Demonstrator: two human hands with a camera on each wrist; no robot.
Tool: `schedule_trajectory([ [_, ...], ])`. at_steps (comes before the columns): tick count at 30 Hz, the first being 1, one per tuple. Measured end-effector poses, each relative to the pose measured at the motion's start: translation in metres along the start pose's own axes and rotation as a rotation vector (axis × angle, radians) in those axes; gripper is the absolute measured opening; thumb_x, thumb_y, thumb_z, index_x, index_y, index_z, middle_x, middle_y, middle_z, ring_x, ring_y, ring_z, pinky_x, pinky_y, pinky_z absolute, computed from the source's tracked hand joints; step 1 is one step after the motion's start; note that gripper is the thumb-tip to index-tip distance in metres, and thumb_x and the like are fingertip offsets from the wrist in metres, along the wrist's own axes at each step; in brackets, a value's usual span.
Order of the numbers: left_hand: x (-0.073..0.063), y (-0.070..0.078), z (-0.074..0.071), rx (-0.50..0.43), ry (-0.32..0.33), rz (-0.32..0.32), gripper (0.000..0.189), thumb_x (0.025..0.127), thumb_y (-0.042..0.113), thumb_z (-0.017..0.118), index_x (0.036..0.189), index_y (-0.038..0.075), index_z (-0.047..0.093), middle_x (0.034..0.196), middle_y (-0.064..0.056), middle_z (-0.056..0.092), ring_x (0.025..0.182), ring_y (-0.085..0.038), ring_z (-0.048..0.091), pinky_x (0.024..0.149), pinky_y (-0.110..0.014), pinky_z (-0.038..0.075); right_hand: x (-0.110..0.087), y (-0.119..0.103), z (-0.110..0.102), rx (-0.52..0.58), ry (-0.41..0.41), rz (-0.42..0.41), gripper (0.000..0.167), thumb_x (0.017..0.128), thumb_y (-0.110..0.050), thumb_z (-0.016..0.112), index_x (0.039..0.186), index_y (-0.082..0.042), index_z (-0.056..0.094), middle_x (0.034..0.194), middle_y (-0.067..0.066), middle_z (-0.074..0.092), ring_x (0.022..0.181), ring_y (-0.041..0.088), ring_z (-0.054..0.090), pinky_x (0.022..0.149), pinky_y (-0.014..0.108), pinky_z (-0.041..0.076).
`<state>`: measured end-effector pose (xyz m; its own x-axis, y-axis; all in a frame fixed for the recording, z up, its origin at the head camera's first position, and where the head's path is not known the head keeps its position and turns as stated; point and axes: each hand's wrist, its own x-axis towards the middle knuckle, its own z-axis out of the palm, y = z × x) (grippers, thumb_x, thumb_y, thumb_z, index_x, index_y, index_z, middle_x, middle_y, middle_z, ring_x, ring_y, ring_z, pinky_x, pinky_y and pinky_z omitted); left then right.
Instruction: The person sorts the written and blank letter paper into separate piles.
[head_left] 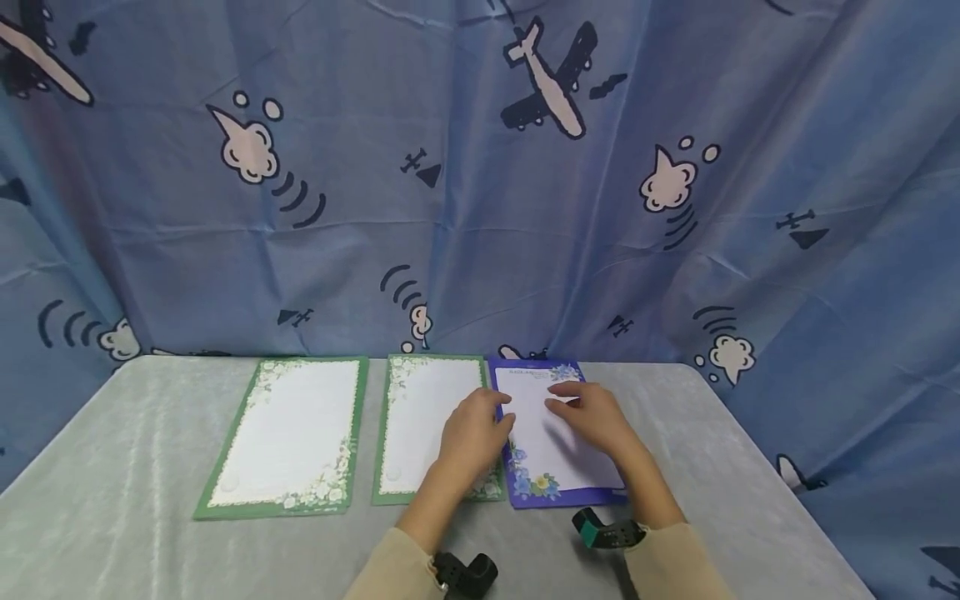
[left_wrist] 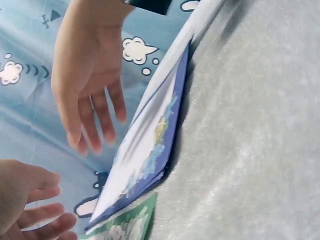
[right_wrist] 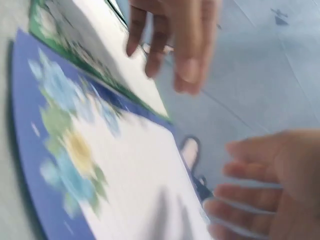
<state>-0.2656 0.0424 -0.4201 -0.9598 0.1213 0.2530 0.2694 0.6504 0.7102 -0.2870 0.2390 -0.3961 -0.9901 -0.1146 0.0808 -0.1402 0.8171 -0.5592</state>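
Note:
A blue-bordered sheet of floral paper (head_left: pixel 558 450) lies on the table at the right of a row, printed with blue and yellow flowers. Layered edges show at one corner of this paper (left_wrist: pixel 145 150) in the left wrist view. My left hand (head_left: pixel 472 433) hovers between it and the middle green-bordered sheet (head_left: pixel 427 417), fingers bent and holding nothing. Over the blue-bordered paper's upper right part is my right hand (head_left: pixel 592 417), fingers loosely spread with nothing in them. Both palms face each other in the right wrist view, the right hand (right_wrist: pixel 270 185) above the paper.
Another green-bordered sheet (head_left: pixel 292 433) with white flowers lies at the left. A grey cloth covers the table (head_left: pixel 90 483). Behind its far edge hangs a blue curtain (head_left: pixel 360 183) with plane and cloud prints. Dark bands with devices (head_left: pixel 611 531) sit on the wrists.

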Motion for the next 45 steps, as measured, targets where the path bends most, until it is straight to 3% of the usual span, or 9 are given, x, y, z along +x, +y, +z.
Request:
schedule_trajectory([
  [4,-0.003,-0.004,-0.01,0.005,-0.01,-0.003,0.026,0.094,0.02,0.07,0.116,0.008,0.075,0.121,-0.011,0.073,0.111,-0.03,0.07,0.089,-0.046,0.057,0.003,-0.012,0.018,0.121,-0.051,-0.061,0.034,0.098,-0.023,0.066,0.124,-0.001,0.071,0.123,0.019,0.072,0.096,0.03,0.073,0.073,0.036,0.058],
  [9,-0.01,-0.017,-0.022,0.047,-0.007,0.001,0.026,0.094,0.019,0.07,0.117,0.009,0.074,0.122,-0.009,0.072,0.105,-0.028,0.071,0.084,-0.045,0.058,-0.002,-0.027,0.038,0.26,-0.079,-0.061,0.032,0.098,-0.021,0.066,0.123,-0.002,0.071,0.12,0.018,0.073,0.089,0.025,0.074,0.065,0.03,0.057],
  [13,-0.016,-0.031,-0.033,0.096,0.01,-0.005,0.024,0.093,0.019,0.07,0.115,0.009,0.075,0.123,-0.009,0.072,0.107,-0.027,0.071,0.086,-0.045,0.058,-0.003,-0.035,0.047,0.335,-0.055,-0.041,0.03,0.098,-0.02,0.067,0.121,-0.002,0.072,0.114,0.017,0.075,0.084,0.022,0.073,0.062,0.031,0.058],
  [21,-0.026,-0.064,-0.058,0.124,0.065,-0.005,0.019,0.091,0.014,0.071,0.109,0.009,0.076,0.118,-0.008,0.073,0.089,-0.021,0.071,0.075,-0.038,0.057,-0.002,-0.039,0.058,0.436,-0.091,0.03,0.031,0.098,-0.018,0.066,0.123,0.0,0.071,0.114,0.017,0.074,0.088,0.021,0.072,0.067,0.032,0.06],
  [25,-0.025,-0.086,-0.073,0.072,0.109,-0.07,0.019,0.092,0.015,0.07,0.11,0.01,0.076,0.11,-0.008,0.074,0.081,-0.017,0.066,0.069,-0.034,0.053,-0.004,-0.039,0.06,0.457,-0.107,0.059,0.032,0.098,-0.018,0.065,0.124,0.0,0.07,0.118,0.016,0.073,0.091,0.02,0.071,0.068,0.033,0.061],
  [31,-0.025,-0.104,-0.081,0.059,0.185,-0.133,0.02,0.091,0.011,0.071,0.11,0.003,0.076,0.119,-0.015,0.071,0.074,-0.014,0.06,0.063,-0.029,0.047,-0.006,-0.036,0.062,0.427,-0.115,0.07,0.031,0.098,-0.019,0.066,0.123,-0.002,0.071,0.108,0.014,0.075,0.08,0.015,0.068,0.066,0.031,0.059],
  [38,-0.024,-0.109,-0.08,0.047,0.159,-0.19,0.03,0.09,0.011,0.071,0.118,0.001,0.072,0.075,-0.007,0.062,0.064,-0.015,0.05,0.057,-0.028,0.039,-0.008,-0.038,0.064,0.42,-0.09,0.077,0.032,0.097,-0.02,0.067,0.123,-0.003,0.07,0.107,0.013,0.075,0.081,0.015,0.069,0.066,0.031,0.057],
  [43,-0.025,-0.113,-0.078,0.047,0.165,-0.186,0.03,0.086,0.008,0.075,0.116,0.005,0.074,0.094,-0.009,0.072,0.082,-0.018,0.065,0.07,-0.035,0.052,-0.008,-0.04,0.068,0.382,-0.087,0.077,0.03,0.097,-0.02,0.067,0.123,-0.005,0.071,0.104,0.011,0.076,0.071,0.014,0.064,0.063,0.029,0.053],
  [45,-0.025,-0.115,-0.077,0.029,0.164,-0.186,0.029,0.085,0.007,0.075,0.115,0.007,0.075,0.094,-0.01,0.073,0.081,-0.019,0.065,0.069,-0.036,0.052,-0.008,-0.04,0.069,0.376,-0.084,0.08,0.03,0.097,-0.02,0.067,0.123,-0.006,0.071,0.104,0.01,0.076,0.069,0.014,0.063,0.062,0.029,0.052],
])
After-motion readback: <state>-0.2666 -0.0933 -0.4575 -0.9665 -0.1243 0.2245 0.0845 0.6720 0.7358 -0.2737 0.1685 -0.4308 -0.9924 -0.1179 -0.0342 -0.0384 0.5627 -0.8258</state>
